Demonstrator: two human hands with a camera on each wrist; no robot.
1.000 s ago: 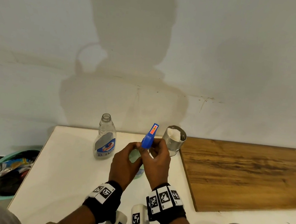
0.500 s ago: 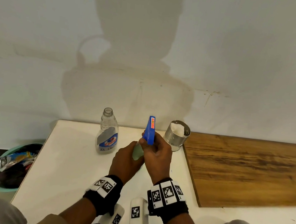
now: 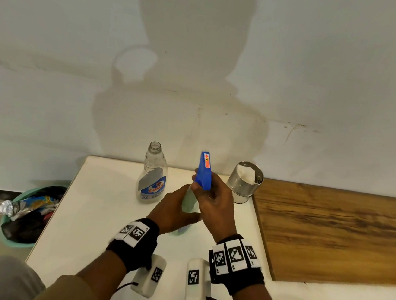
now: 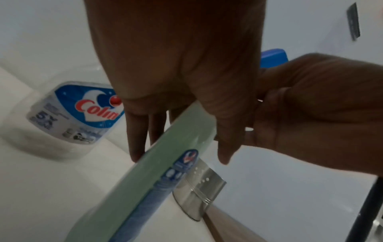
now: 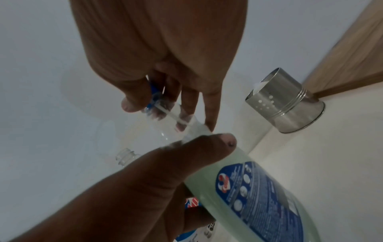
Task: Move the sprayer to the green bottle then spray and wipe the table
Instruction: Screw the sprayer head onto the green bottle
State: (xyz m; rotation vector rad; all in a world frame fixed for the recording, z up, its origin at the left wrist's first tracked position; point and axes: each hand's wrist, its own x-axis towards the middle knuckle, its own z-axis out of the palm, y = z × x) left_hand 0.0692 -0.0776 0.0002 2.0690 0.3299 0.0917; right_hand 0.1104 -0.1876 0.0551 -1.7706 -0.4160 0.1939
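The green bottle (image 3: pixel 189 201) (image 4: pixel 157 165) (image 5: pixel 254 188) stands on the white table (image 3: pixel 94 207), held at its upper body by my left hand (image 3: pixel 174 210) (image 4: pixel 182 91). The blue sprayer (image 3: pixel 204 172) (image 4: pixel 273 57) sits upright on the bottle's neck. My right hand (image 3: pixel 214 199) (image 5: pixel 165 65) grips the sprayer's base at the neck (image 5: pixel 165 114), fingers curled round it. The bottle's lower part is hidden behind my hands in the head view.
An empty clear bottle (image 3: pixel 152 177) (image 4: pixel 78 113) without a cap stands to the left. A steel can (image 3: pixel 244 182) (image 5: pixel 283 104) holding white tissue stands right of my hands. A wooden board (image 3: pixel 329 235) covers the table's right. A green bin (image 3: pixel 23 215) sits on the floor at left.
The sprayer has turned from leaning right to upright on the green bottle's neck. Both hands stayed on the bottle and sprayer.
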